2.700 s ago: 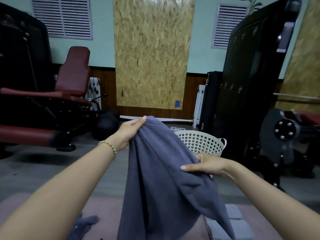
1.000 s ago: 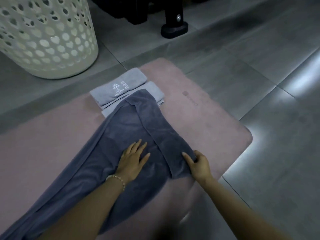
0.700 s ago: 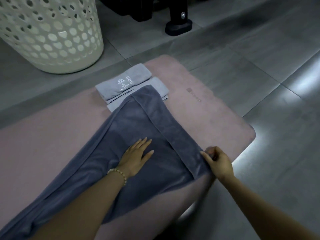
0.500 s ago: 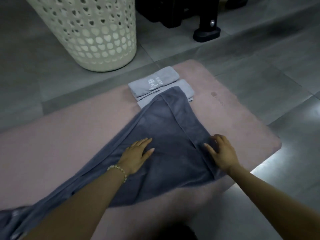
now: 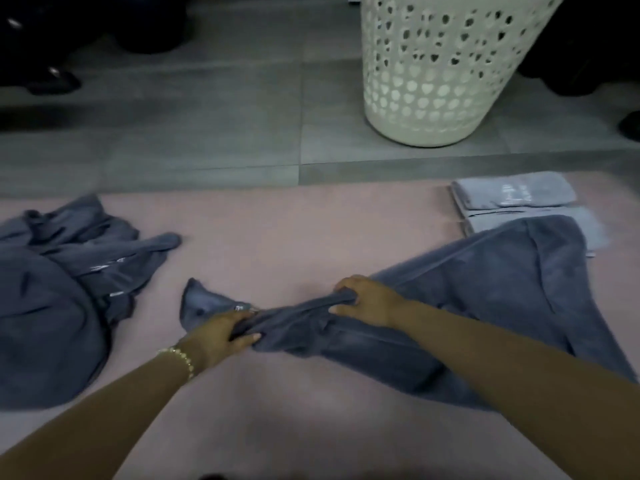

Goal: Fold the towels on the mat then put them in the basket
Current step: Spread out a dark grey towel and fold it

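**Dark towel gripped at its bunched end on the pink mat**

Where the dark blue-grey towel (image 5: 485,299) narrows into a bunched, rope-like end, it is gripped by both hands. The left hand (image 5: 221,336) is closed around the bunch, with the fingers curled over the top and the thumb pressed underneath; a small flap of the towel's corner is left sticking out past it, on the side away from the basket. The right hand (image 5: 369,299) is closed on the same gathered fabric just beside the left, with the fingers hooked over a raised ridge of cloth and the thumb laid along its near side. A beaded bracelet (image 5: 181,358) is worn on the left wrist.

From the hands the towel is spread flat and wide across the pink mat (image 5: 277,237), fanning out toward the side where the white basket (image 5: 440,71) stands. Its far corner is laid over the edge of a stack of folded light grey towels (image 5: 512,199), which is set on the mat's far edge, on the near side of the basket and just to its right (some pale marking can be seen on the top one, too blurred to be read).

Well apart from the basket, at the opposite end of the mat, a crumpled heap of dark towels (image 5: 62,289) is seen, unfolded. The basket itself, perforated with heart-shaped holes, is stood upright on the grey tiled floor (image 5: 207,133) just beyond the mat. Dark equipment bases (image 5: 52,81) are visible on the floor, far off to the basket's left.
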`<state>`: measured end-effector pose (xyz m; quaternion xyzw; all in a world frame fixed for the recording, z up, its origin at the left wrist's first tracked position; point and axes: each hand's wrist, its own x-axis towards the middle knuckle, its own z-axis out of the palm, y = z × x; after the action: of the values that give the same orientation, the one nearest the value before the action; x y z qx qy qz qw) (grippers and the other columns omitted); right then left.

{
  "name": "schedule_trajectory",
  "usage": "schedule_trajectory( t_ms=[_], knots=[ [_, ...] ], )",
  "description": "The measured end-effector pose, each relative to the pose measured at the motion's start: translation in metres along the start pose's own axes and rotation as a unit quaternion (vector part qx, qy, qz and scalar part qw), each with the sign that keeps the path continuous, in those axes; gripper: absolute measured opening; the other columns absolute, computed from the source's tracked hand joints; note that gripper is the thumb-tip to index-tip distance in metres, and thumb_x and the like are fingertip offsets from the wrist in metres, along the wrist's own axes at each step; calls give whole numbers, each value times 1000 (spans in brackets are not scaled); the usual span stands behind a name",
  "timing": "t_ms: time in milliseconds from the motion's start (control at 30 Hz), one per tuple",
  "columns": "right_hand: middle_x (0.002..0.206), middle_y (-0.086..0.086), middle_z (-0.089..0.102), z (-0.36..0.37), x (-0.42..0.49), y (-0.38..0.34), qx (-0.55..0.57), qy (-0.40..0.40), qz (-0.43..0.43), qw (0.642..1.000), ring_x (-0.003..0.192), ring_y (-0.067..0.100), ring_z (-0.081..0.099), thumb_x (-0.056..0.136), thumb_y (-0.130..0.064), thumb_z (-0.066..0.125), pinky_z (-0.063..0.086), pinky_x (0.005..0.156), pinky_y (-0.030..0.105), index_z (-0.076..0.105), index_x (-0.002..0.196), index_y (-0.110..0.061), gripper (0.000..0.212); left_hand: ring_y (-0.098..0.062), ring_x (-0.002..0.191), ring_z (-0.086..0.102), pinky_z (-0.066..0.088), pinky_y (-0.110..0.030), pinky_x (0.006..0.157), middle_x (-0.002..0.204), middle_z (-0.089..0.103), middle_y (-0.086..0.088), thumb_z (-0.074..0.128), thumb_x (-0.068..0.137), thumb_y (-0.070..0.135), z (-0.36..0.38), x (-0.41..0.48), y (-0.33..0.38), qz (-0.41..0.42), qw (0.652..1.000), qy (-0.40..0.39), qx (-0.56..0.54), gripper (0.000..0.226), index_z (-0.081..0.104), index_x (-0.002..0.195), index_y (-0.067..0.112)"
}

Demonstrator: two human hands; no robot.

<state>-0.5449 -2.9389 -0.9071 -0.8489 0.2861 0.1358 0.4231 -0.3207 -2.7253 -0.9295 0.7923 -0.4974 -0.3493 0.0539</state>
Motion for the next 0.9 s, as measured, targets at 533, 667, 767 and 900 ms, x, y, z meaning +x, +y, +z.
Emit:
schedule_trajectory(
  t_ms=[533,667,767,900],
  knots=[
    [46,-16,45,81,75,-67,73,-22,-74,994,51,2,39,73,-39,78,38,60,22,57,66,-26,26,-5,73,56,47,-24,74,78,62,4,41,73,82,26,-49,-79,-42,973,133,-186,70,62,80,15],
    [59,-10,56,42,62,-82,64,-116,-87,987,57,4,48,72,-36,80,41,60,21,72,79,-16,22,-10,88,67,52,-20,80,96,73,0,55,88,40,-34,-62,-67,-84,909,-74,-401,29,69,99,17],
    [64,-10,65,14,53,-94,90,-180,-69,977,62,1,53,72,-35,77,43,61,15,76,78,-14,22,-20,99,68,55,-27,85,108,71,-8,66,79,46,-75,-70,-77,-153,852,-140,-480,47,69,110,11],
    [63,-7,62,24,64,-102,154,-116,-68,979,54,-3,49,78,-22,75,40,57,10,73,82,-11,12,-22,98,65,53,-32,88,111,69,-12,70,74,46,-62,-51,-96,-225,836,81,-494,55,64,113,8]
  ],
)
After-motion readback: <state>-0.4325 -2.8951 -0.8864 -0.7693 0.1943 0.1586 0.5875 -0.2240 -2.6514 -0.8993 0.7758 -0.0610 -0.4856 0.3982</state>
